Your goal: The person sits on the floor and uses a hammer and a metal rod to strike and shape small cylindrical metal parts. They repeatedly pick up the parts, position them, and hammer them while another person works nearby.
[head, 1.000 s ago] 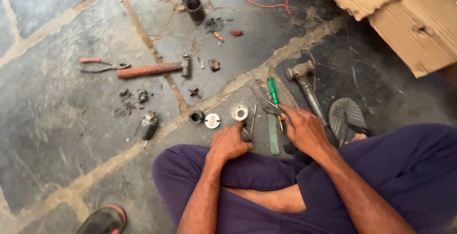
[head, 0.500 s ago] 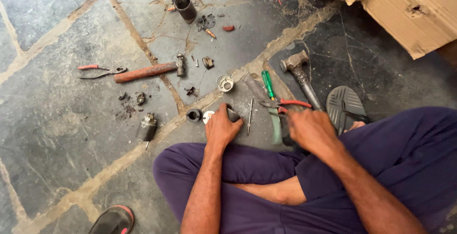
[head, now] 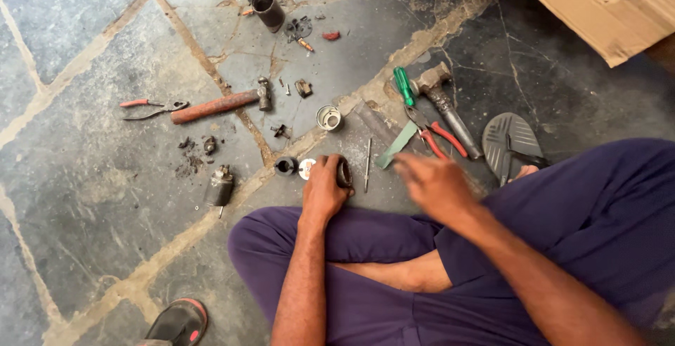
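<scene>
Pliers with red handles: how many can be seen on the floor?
2. One pair of pliers lies far left, beside the hammer with the red-brown handle. The other pair lies near the right hand, beside the dark hammer. The hands may hide more.

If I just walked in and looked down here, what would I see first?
First, two bare arms reaching out over crossed legs in purple trousers: the left hand grips a dark round metal part on the stone floor, and the right hand is beside it, blurred. Around them lie tools: a red-handled hammer to the left, red-handled pliers and a green screwdriver ahead of the right hand.
</scene>
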